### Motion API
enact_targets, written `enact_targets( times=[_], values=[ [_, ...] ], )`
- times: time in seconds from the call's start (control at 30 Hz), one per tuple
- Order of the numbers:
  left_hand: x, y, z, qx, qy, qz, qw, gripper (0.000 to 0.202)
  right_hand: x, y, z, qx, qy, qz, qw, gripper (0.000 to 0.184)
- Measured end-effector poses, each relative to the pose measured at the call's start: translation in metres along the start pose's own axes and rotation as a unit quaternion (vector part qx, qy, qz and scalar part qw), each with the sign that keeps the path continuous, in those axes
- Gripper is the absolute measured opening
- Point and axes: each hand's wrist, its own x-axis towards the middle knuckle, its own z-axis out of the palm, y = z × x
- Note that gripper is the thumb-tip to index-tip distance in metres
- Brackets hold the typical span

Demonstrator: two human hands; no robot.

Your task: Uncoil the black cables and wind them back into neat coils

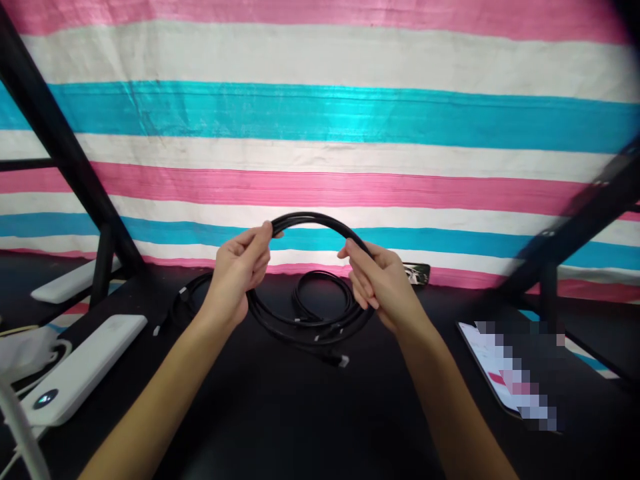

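A black cable (310,223) is wound into a coil and held up above a black table (300,413). My left hand (239,272) pinches the coil's upper left side, fingers closed on it. My right hand (383,281) grips the upper right side, fingers wrapped round the strands. The lower loops hang between both hands, and a plug end (341,361) dangles near the table. A second small black coil (320,293) lies on the table behind the held one.
A white power bank (80,373) lies at the left with another white block (70,283) behind it. A phone (510,367) rests at the right. Black frame bars (60,140) slant at both sides. A striped pink, white and blue sheet (320,113) hangs behind.
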Motion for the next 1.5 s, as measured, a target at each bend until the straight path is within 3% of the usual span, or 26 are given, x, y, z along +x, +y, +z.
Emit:
enact_targets(
  times=[0.13,0.27,0.43,0.57,0.67,0.73,0.83,0.93,1.03,1.23,1.5],
  values=[
    [0.006,-0.008,-0.001,-0.063,0.005,-0.053,0.997,0.030,0.003,0.003,0.006,0.123,0.045,0.061,0.989,0.042],
    [0.006,-0.014,0.003,-0.074,-0.003,-0.059,0.996,0.034,0.000,0.001,0.009,0.185,0.057,0.096,0.976,0.053],
    [-0.001,-0.021,0.013,-0.092,-0.004,-0.066,0.994,0.038,0.001,-0.002,0.009,0.203,0.095,0.057,0.973,0.054],
    [-0.009,-0.037,0.024,-0.094,-0.012,-0.099,0.991,0.044,0.002,-0.002,0.009,0.208,0.125,0.019,0.970,0.054],
    [-0.011,-0.043,0.028,-0.091,-0.036,-0.138,0.986,0.038,0.001,-0.002,0.009,0.199,0.141,-0.023,0.969,0.051],
    [-0.009,-0.042,0.027,-0.045,-0.064,-0.150,0.986,0.033,-0.001,-0.002,0.010,0.204,0.152,-0.051,0.966,0.049],
    [-0.004,-0.039,0.022,0.089,-0.091,-0.109,0.986,0.028,-0.003,-0.005,0.011,0.225,0.153,-0.091,0.958,0.049],
    [-0.001,-0.041,0.015,0.205,-0.117,-0.081,0.968,0.030,-0.004,-0.005,0.012,0.234,0.136,-0.117,0.956,0.052],
    [-0.002,-0.047,0.011,0.266,-0.165,-0.116,0.943,0.040,-0.006,-0.003,0.014,0.228,0.121,-0.133,0.957,0.054],
    [-0.009,-0.039,0.018,0.204,-0.234,-0.240,0.920,0.043,-0.008,-0.002,0.014,0.204,0.105,-0.149,0.962,0.057],
    [-0.008,-0.029,0.016,0.141,-0.268,-0.225,0.926,0.038,-0.009,-0.003,0.015,0.138,0.130,-0.181,0.965,0.057]
  ],
)
